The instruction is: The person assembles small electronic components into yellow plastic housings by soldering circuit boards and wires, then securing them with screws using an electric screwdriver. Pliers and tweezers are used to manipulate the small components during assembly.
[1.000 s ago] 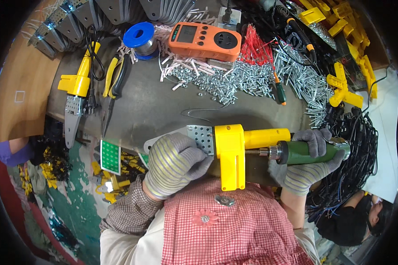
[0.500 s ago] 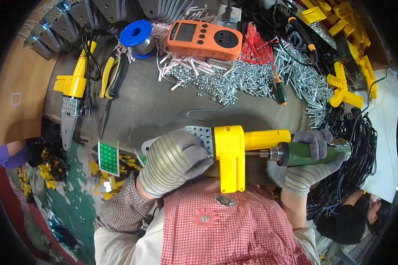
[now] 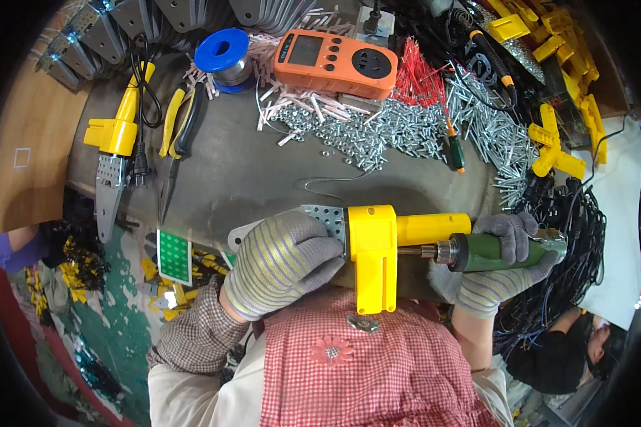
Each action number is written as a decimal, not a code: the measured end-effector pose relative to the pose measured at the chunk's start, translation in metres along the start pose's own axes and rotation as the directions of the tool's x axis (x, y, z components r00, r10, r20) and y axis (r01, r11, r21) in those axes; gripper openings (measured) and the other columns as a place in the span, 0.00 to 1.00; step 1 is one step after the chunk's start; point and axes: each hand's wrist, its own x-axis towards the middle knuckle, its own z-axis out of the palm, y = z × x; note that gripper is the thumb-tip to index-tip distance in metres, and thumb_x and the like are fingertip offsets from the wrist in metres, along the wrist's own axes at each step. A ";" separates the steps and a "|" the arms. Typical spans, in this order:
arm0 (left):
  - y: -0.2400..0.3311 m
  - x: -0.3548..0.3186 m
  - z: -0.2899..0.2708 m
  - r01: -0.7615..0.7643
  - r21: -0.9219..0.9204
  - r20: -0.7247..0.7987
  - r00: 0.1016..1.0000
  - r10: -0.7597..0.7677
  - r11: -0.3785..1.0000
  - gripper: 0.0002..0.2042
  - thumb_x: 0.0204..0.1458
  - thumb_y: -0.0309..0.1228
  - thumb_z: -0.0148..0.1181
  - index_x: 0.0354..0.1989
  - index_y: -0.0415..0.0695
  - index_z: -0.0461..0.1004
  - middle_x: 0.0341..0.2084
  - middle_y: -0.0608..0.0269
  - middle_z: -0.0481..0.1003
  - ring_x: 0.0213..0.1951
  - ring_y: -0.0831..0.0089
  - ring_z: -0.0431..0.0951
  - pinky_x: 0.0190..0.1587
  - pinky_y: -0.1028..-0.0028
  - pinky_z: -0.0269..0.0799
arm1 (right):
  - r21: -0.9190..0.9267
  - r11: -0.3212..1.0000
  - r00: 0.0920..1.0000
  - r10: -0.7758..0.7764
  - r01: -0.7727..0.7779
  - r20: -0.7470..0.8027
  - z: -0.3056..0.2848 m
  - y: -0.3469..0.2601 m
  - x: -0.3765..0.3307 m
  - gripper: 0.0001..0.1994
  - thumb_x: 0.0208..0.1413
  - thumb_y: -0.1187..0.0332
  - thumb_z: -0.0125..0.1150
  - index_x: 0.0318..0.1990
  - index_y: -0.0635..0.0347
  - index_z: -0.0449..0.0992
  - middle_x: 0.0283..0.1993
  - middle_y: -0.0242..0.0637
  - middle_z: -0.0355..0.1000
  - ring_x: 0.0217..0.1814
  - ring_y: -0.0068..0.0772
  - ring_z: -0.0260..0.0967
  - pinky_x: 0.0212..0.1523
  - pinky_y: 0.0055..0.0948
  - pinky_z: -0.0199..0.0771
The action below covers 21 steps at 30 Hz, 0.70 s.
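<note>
My gloved left hand (image 3: 281, 265) is closed around the grey perforated metal plate (image 3: 325, 219) of a yellow-handled tool (image 3: 374, 260). This tool lies level above my lap, its yellow grip pointing right. In my gloved right hand (image 3: 507, 260) is a green power screwdriver (image 3: 481, 252), fingers wrapped about its body. Its bit reaches left to the right side of the yellow housing, just under the grip; the very tip is hidden there. My left palm covers part of the plate.
Behind my hands lie heaps of screws and nuts (image 3: 349, 132), an orange meter (image 3: 335, 62), a blue solder spool (image 3: 223, 60) and a green-handled screwdriver (image 3: 455, 151). At left are pliers (image 3: 176, 142) and another yellow tool (image 3: 114, 135). Black cables (image 3: 577, 249) pile at right.
Hardly anything differs: the whole view has shifted by a few pixels. Both hands keep their holds, with the bit still at the yellow housing.
</note>
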 end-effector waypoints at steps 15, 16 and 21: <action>-0.002 -0.002 0.006 -0.163 0.122 0.041 0.986 0.159 0.979 0.10 0.46 0.30 0.66 0.37 0.42 0.83 0.31 0.57 0.77 0.31 0.56 0.79 0.32 0.57 0.76 | 0.029 0.998 0.999 -0.049 0.049 -0.007 0.005 0.013 -0.003 0.25 0.60 0.43 0.71 0.45 0.57 0.78 0.20 0.18 0.62 0.19 0.14 0.60 0.35 0.21 0.73; -0.002 -0.001 0.006 -0.168 0.115 0.052 0.985 0.163 0.979 0.11 0.46 0.30 0.65 0.37 0.41 0.82 0.31 0.57 0.77 0.31 0.57 0.79 0.32 0.57 0.76 | 0.059 0.997 0.999 -0.044 0.043 0.012 0.002 0.012 -0.003 0.25 0.61 0.42 0.70 0.46 0.57 0.79 0.20 0.19 0.62 0.20 0.14 0.61 0.37 0.22 0.74; 0.001 -0.003 0.007 -0.168 0.168 0.056 0.985 0.161 0.971 0.10 0.46 0.30 0.66 0.36 0.42 0.82 0.30 0.58 0.76 0.30 0.56 0.79 0.31 0.57 0.75 | 0.049 0.998 0.995 -0.045 0.040 0.089 -0.017 0.001 -0.001 0.27 0.61 0.40 0.69 0.47 0.58 0.78 0.20 0.19 0.62 0.19 0.16 0.61 0.44 0.26 0.76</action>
